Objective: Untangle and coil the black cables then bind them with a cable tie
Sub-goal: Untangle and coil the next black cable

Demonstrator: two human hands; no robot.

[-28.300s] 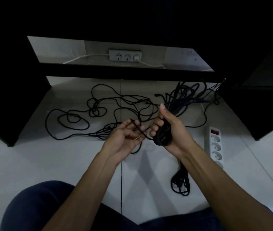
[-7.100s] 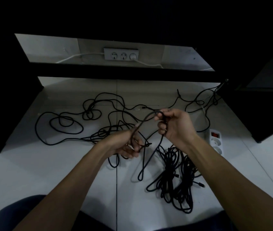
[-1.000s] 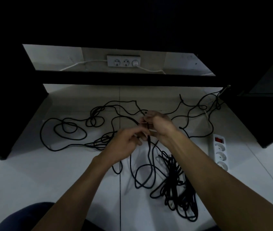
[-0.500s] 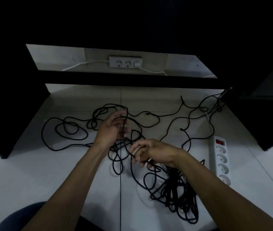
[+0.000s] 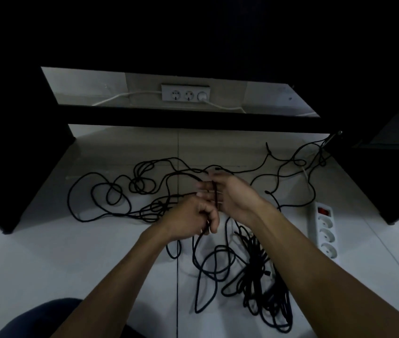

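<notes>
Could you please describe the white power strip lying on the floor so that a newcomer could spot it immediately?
Look at the pale tiled floor, right of the black cables. The power strip lies there beside the right forearm; unlike the wall sockets, it has a red switch.

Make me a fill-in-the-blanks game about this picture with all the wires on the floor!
1. Both hands, the left hand and the right hand, hold a cable coloured ____.
2. The power strip on the floor has a switch coloured ____.
3. The wall socket has ____ plug in it.
4. The piled-up cables lie under the person's ____ arm.

Missing words: black; red; one; right
</notes>
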